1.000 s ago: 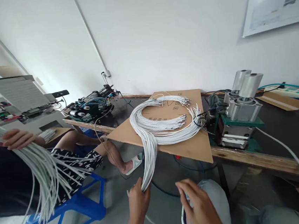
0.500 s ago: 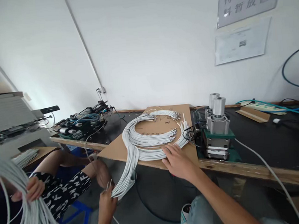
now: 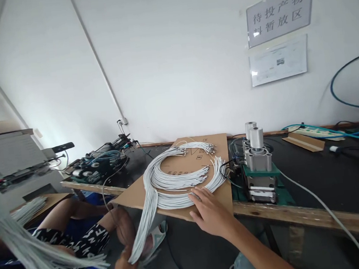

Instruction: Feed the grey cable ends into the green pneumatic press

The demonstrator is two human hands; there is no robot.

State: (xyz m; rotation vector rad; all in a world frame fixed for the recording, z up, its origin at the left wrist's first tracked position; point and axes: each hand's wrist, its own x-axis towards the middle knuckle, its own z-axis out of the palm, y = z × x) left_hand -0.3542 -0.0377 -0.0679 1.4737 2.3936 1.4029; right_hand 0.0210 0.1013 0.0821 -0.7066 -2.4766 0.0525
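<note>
- My left hand (image 3: 124,268), nearest me at the bottom edge, seems closed around the hanging end of the white wire bundle (image 3: 159,187); the grip itself is blurred.
- From those fingers the bundle runs up and away onto the cardboard sheet (image 3: 200,149), looping there.
- My right hand (image 3: 208,214) lies flat, fingers spread on the loop's near side, slightly nearer me than half a second ago.
- Beyond my right fingertips stands the pneumatic press (image 3: 257,169).
</note>
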